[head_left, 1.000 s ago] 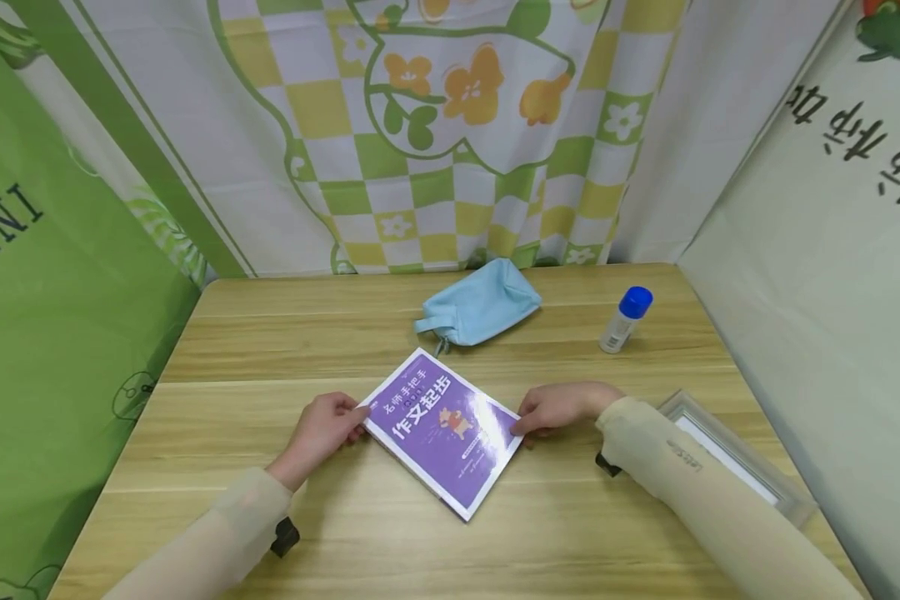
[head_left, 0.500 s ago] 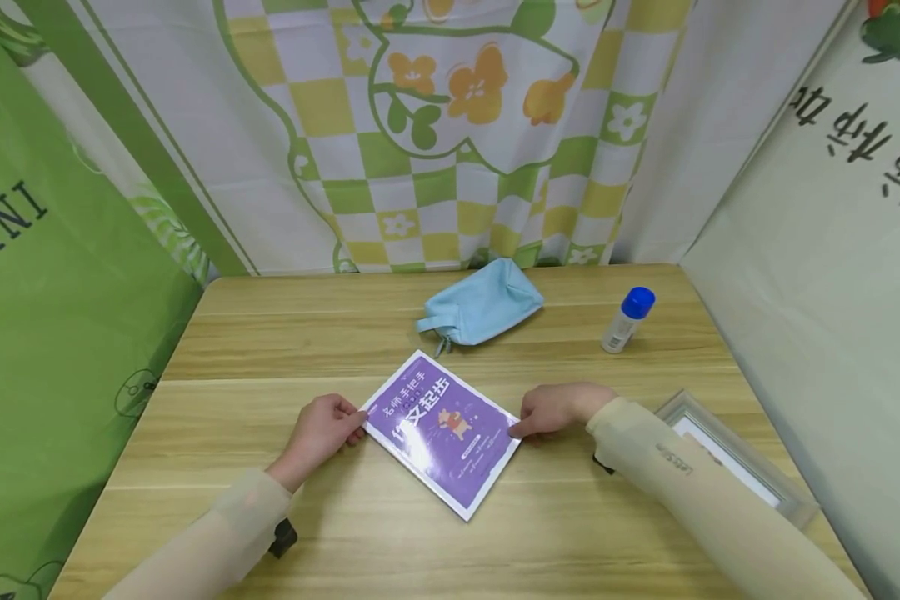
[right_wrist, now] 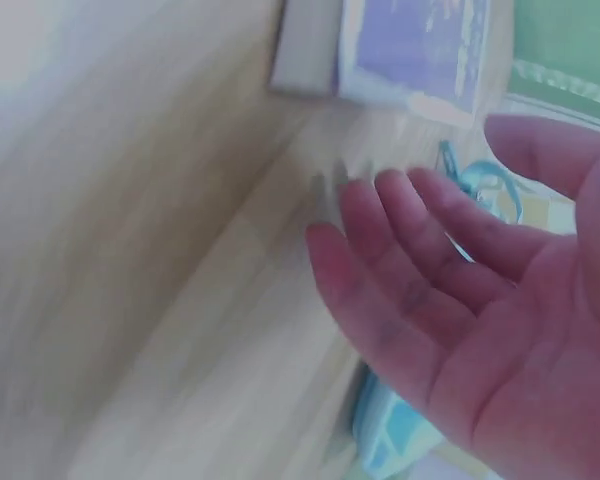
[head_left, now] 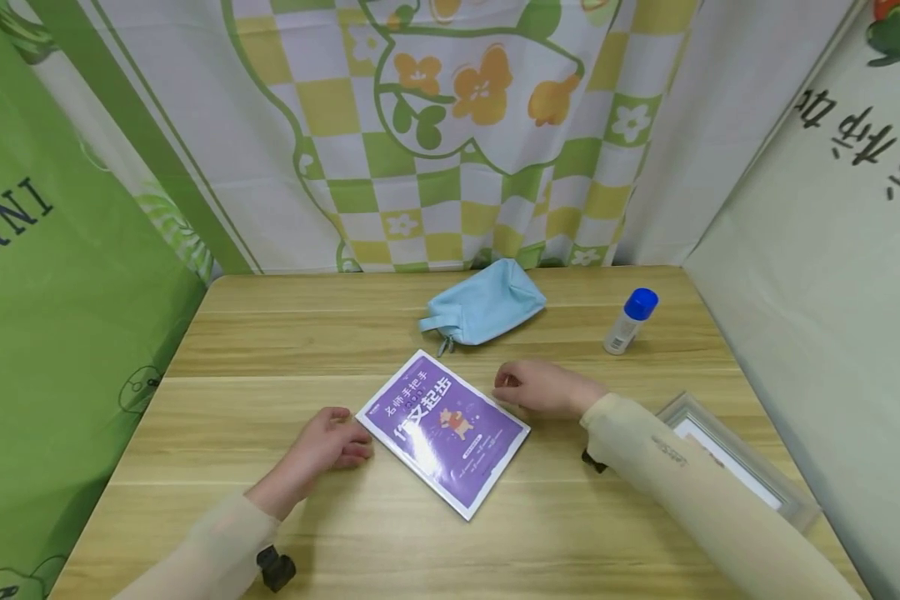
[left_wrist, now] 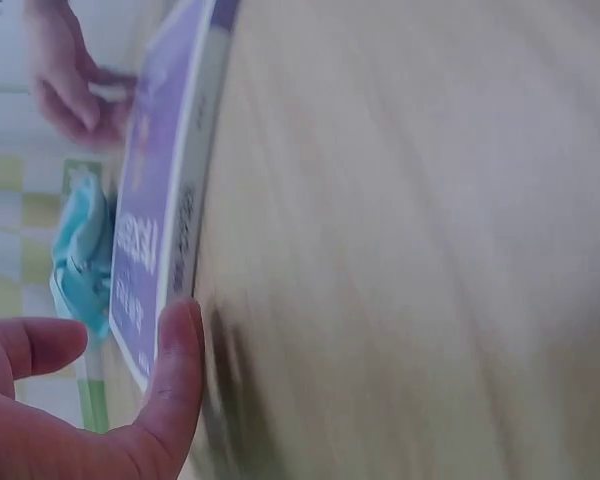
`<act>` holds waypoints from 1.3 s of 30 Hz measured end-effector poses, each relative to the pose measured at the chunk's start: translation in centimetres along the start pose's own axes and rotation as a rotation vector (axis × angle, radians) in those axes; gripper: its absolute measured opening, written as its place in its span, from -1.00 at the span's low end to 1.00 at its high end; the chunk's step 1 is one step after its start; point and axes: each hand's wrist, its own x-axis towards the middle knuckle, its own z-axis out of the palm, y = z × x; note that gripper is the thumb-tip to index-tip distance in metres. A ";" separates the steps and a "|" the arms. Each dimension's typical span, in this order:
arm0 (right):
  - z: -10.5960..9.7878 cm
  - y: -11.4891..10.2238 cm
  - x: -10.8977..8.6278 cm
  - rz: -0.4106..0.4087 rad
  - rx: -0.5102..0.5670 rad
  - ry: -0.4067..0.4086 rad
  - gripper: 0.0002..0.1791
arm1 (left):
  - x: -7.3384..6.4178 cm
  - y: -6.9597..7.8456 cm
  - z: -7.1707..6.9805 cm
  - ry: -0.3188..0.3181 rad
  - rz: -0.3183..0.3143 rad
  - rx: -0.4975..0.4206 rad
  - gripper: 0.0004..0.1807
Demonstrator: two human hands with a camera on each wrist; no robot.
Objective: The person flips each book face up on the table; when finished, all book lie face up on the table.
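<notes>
A purple book (head_left: 450,437) with a white border lies flat and turned at an angle on the wooden table. My left hand (head_left: 328,448) is at its left corner, thumb and fingers apart. In the left wrist view a fingertip of the left hand (left_wrist: 130,410) is right at the book's spine (left_wrist: 188,190). Beyond the book's upper right edge is my right hand (head_left: 543,388), its fingers loosely bent. The right wrist view shows the right hand (right_wrist: 450,270) holding nothing, with a gap between its fingers and the book (right_wrist: 410,50).
Behind the book lies a light blue zip pouch (head_left: 487,304). A clear bottle with a blue cap (head_left: 630,321) stands at the back right. A grey picture frame (head_left: 675,408) lies on the right, partly under the right sleeve. Printed curtains (head_left: 450,192) hang behind the wooden table (head_left: 270,358).
Both hands have let go of the book. The right hand has moved up and away from its right edge; the left has slid slightly down, its fingers spreading. The book stays nearly in place.
</notes>
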 end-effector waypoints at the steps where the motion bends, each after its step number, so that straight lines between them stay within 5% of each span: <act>1: 0.0 -0.2 0.2 -0.016 0.018 0.010 -0.65 | -0.3 0.0 0.2 -0.007 -0.013 -0.028 -0.22; 10: 0.7 -1.8 1.8 -0.028 0.162 0.021 -0.43 | -1.6 -0.3 1.6 -0.116 -0.078 -0.160 -0.49; 20: 1.5 -2.2 2.4 0.002 0.211 0.007 -0.50 | -1.9 -0.6 2.3 -0.105 -0.104 -0.299 -0.43; 29: 1.9 -2.4 2.3 -0.003 0.192 -0.001 -0.53 | -1.9 -0.4 2.6 -0.086 -0.092 -0.319 -0.42; 39: 2.3 -2.4 1.7 0.049 0.288 -0.019 -0.53 | -1.9 -0.5 2.4 -0.093 -0.069 -0.301 -0.39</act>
